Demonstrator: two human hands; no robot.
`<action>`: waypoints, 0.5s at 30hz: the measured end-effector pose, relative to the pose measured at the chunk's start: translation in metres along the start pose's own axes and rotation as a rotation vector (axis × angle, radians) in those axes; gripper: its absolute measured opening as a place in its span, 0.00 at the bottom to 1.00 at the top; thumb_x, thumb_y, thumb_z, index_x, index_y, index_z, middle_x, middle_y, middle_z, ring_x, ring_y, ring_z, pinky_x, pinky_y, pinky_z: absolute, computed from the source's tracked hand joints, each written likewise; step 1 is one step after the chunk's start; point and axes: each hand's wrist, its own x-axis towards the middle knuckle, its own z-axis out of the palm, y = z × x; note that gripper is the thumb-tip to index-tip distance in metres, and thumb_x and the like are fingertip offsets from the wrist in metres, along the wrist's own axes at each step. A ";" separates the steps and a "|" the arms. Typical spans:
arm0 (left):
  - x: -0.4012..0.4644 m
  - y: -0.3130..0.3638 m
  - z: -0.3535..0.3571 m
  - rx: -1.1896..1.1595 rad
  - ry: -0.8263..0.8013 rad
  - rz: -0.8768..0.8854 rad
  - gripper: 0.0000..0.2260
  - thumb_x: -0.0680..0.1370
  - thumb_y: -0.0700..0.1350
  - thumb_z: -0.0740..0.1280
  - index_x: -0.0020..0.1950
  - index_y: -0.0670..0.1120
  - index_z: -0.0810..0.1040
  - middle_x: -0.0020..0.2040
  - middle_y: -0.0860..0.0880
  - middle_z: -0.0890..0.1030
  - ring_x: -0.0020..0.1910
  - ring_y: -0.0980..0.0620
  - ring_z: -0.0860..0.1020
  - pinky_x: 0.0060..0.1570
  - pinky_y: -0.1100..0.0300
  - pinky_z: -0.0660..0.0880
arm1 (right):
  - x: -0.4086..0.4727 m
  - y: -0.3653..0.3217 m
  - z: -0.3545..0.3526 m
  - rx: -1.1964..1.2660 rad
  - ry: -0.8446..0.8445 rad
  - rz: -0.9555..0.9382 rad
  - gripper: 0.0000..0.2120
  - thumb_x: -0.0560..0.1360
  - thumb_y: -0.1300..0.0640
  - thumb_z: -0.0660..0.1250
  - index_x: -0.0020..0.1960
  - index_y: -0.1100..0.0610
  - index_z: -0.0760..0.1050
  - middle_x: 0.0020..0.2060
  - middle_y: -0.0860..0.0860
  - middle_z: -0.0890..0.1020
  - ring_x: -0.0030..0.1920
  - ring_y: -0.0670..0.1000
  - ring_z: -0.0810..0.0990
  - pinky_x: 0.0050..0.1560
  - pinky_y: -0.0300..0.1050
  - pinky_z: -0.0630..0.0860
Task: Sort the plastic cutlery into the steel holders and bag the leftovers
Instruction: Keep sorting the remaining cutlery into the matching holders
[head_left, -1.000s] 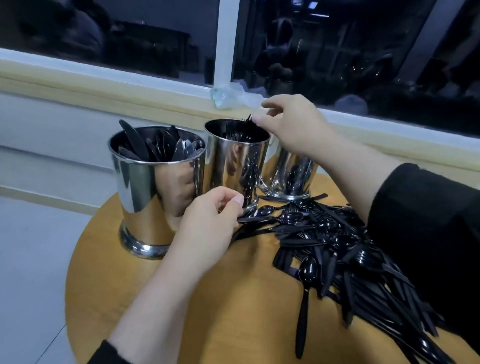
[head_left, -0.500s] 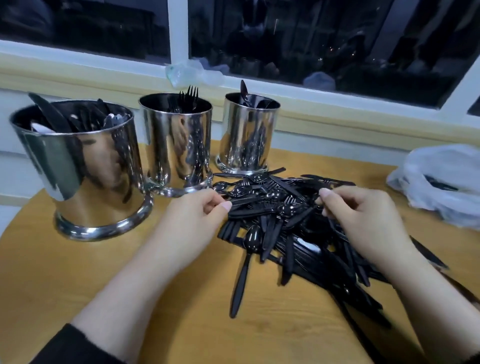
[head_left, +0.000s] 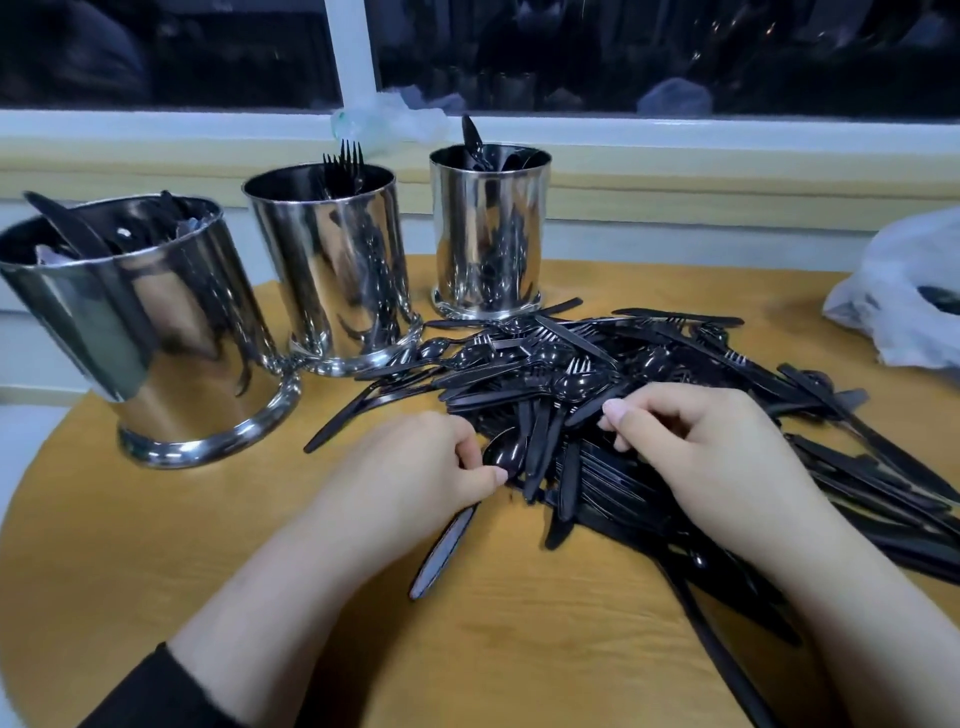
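Round wooden desk (head_left: 156, 519) under a dark window. Left hand (head_left: 415, 467) pinches a spoon (head_left: 506, 454); right hand (head_left: 691, 441) pinches into the cutlery pile (head_left: 649, 374), centre-right. Risk: tangled pieces drag out, scattering or mis-sorting into the upper-left steel holders (head_left: 332, 270).

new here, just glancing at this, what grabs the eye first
The sprawling heap of black plastic cutlery across the right half of the round wooden table, with the left hand and right hand picking at its near edge. Behind stand three shiny steel cylindrical holders in a row.
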 end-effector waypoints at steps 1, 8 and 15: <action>0.000 0.000 0.000 -0.015 0.005 -0.005 0.13 0.78 0.61 0.70 0.41 0.54 0.78 0.30 0.54 0.75 0.30 0.54 0.71 0.32 0.58 0.68 | 0.000 0.000 0.000 0.008 0.000 0.004 0.13 0.79 0.43 0.65 0.40 0.44 0.82 0.33 0.58 0.80 0.25 0.49 0.66 0.26 0.36 0.62; -0.004 -0.009 0.000 -0.104 0.075 -0.007 0.11 0.80 0.57 0.68 0.41 0.54 0.78 0.31 0.53 0.76 0.33 0.52 0.75 0.35 0.56 0.71 | -0.001 -0.001 0.002 -0.010 0.008 0.015 0.11 0.80 0.46 0.67 0.40 0.46 0.81 0.26 0.49 0.74 0.24 0.45 0.67 0.25 0.34 0.65; -0.002 -0.019 -0.010 -0.368 0.291 -0.008 0.11 0.84 0.56 0.61 0.44 0.54 0.74 0.33 0.50 0.81 0.29 0.52 0.76 0.37 0.54 0.75 | 0.043 -0.019 -0.010 -0.288 0.116 -0.102 0.05 0.80 0.49 0.67 0.53 0.44 0.82 0.44 0.38 0.79 0.46 0.42 0.76 0.46 0.38 0.69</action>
